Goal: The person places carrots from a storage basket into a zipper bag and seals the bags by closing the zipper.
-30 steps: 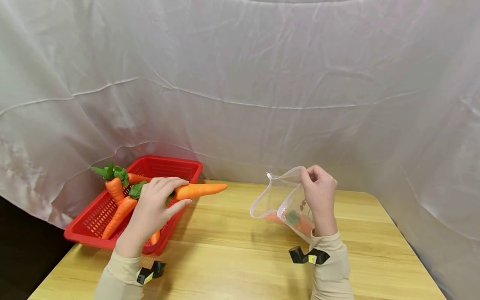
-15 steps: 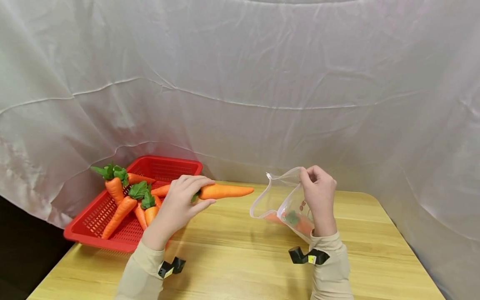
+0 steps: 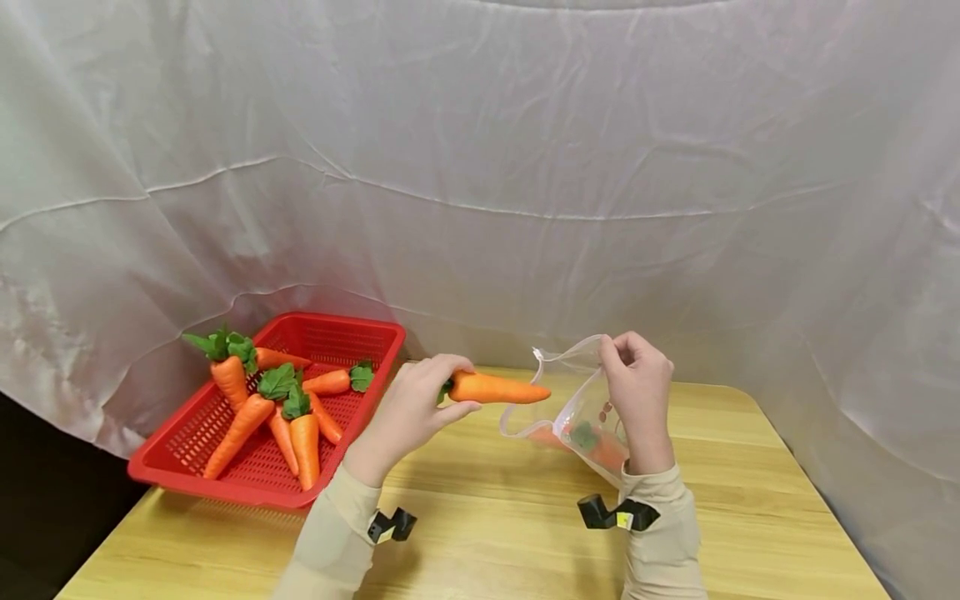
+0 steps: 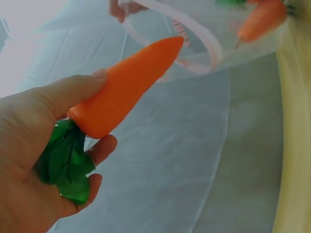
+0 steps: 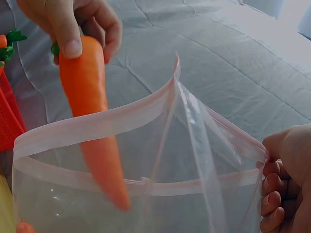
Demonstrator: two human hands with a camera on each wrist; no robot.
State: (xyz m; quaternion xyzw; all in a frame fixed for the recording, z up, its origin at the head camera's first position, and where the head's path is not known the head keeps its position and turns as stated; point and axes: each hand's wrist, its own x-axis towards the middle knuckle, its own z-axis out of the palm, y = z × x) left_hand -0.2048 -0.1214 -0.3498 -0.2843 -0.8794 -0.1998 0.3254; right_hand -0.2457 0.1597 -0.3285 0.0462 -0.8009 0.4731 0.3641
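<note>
My left hand [image 3: 416,404] holds a carrot [image 3: 501,388] by its thick end, thumb on one side and fingers on the other. Green leaves [image 4: 68,160] hang within the palm in the left wrist view. The carrot points right, its tip overlapping the mouth of a clear zip bag [image 3: 573,400]. At the bag's upper right corner, my right hand [image 3: 639,392] pinches the rim, and the mouth gapes toward the left. Inside the bag lies another carrot [image 4: 262,22] with green leaves. In the right wrist view the held carrot shows through the bag's see-through wall [image 5: 160,145].
A red plastic basket [image 3: 386,333] stands on the left of the wooden table [image 3: 465,508], with several leafy carrots [image 3: 240,433] in it. Pale grey cloth [image 3: 480,183] hangs behind the table. Each sleeve carries a black wrist camera [image 3: 392,525].
My left hand has carried the carrot rightward from over the basket to the bag's mouth, uncovering the carrots in the basket. My right hand and the bag have stayed in place.
</note>
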